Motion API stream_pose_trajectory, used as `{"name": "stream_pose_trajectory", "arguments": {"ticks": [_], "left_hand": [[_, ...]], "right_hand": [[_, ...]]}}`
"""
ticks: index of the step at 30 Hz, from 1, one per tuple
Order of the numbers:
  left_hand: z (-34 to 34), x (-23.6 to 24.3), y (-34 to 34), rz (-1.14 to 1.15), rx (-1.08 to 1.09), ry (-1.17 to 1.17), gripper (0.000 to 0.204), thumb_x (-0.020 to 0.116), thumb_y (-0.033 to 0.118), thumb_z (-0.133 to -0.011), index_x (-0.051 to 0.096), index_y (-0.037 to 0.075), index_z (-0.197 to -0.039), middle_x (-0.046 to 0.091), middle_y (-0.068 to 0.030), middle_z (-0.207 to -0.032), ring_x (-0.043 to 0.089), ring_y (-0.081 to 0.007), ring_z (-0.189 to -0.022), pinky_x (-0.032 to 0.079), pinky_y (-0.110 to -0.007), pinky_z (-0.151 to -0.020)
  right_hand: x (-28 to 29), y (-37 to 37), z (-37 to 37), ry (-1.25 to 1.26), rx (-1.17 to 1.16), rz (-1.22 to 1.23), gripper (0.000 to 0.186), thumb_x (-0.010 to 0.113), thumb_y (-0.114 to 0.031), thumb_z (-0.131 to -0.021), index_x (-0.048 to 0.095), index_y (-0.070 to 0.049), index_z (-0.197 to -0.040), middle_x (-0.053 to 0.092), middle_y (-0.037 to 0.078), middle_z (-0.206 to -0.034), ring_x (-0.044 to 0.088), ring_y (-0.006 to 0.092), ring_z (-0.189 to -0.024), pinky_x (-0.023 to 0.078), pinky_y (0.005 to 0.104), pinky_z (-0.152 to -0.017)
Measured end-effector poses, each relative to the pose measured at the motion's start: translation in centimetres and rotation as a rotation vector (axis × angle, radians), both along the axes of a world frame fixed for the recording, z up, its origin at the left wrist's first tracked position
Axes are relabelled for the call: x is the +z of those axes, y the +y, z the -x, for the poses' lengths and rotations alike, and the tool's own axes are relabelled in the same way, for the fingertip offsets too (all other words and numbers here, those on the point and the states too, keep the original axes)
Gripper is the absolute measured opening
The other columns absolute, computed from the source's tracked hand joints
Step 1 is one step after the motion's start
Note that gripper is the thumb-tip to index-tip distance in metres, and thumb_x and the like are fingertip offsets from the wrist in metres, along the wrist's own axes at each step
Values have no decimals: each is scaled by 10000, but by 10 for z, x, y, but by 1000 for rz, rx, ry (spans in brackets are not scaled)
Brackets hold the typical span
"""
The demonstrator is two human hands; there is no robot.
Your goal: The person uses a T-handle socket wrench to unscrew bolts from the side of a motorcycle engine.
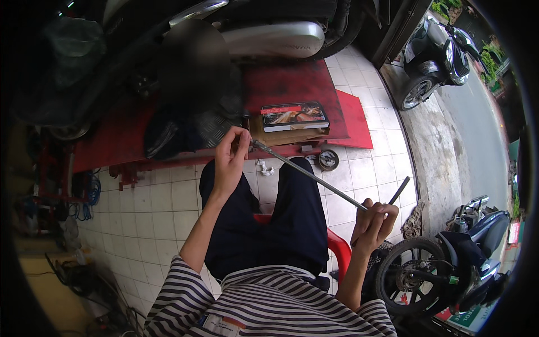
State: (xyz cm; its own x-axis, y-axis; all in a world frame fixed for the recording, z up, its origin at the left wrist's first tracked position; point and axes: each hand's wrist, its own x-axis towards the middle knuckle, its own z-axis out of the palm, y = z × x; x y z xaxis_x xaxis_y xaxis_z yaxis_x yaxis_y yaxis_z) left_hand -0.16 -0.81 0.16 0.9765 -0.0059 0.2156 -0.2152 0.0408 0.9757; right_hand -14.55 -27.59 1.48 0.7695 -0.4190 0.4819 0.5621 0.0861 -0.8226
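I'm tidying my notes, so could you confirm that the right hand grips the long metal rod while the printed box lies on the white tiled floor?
Not quite: the head view shows the printed box lying on brown cardboard on the red platform. The right hand does grip the long metal rod.

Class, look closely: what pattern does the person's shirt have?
The shirt has dark and whitish stripes; it shows best in the head view.
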Motion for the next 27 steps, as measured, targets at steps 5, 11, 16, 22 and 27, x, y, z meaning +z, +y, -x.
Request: {"name": "stream_pose_trajectory", "arguments": {"ticks": [5,11,16,22,27], "left_hand": [[8,22,-1,-116,-40,-33,195,632,206,-996,596,18,-961,546,24,-784,496,-39,-669,406,-200,-605],[12,35,3,116,-113,61,138,578,122,-1010,547,-5,-1055,602,-73,-832,651,-141,-774,555,-275,-675],[17,43,1,122,-164,2,103,533,91,-1026,518,5,-1081,590,-87,-859,662,-162,-760,547,-284,-636],[22,46,11,83,-229,26,91,530,90,-1028,531,4,-1056,606,-87,-843,617,-142,-693,480,-255,-586],[32,55,28,69,-295,112,82,519,86,-1031,524,5,-1030,604,-85,-833,606,-142,-661,458,-242,-551]], "right_hand": [[4,-4,6,-107,-36,-74,135,347,-41,-1063,439,-64,-967,382,-19,-551,254,46,-395,272,194,-438],[2,-15,10,-142,-17,-182,134,371,-46,-1061,429,-102,-954,370,-27,-555,258,46,-408,291,215,-533],[1,-18,17,-104,75,-239,189,328,-136,-1096,483,-110,-991,364,-21,-574,259,69,-449,324,224,-579],[0,-25,18,-54,39,-253,167,331,-134,-1094,465,-101,-999,366,-33,-581,242,51,-423,343,224,-601],[-2,-29,17,-73,120,-307,147,346,-124,-1090,463,-97,-1007,367,-38,-577,248,44,-417,346,211,-626]]}}
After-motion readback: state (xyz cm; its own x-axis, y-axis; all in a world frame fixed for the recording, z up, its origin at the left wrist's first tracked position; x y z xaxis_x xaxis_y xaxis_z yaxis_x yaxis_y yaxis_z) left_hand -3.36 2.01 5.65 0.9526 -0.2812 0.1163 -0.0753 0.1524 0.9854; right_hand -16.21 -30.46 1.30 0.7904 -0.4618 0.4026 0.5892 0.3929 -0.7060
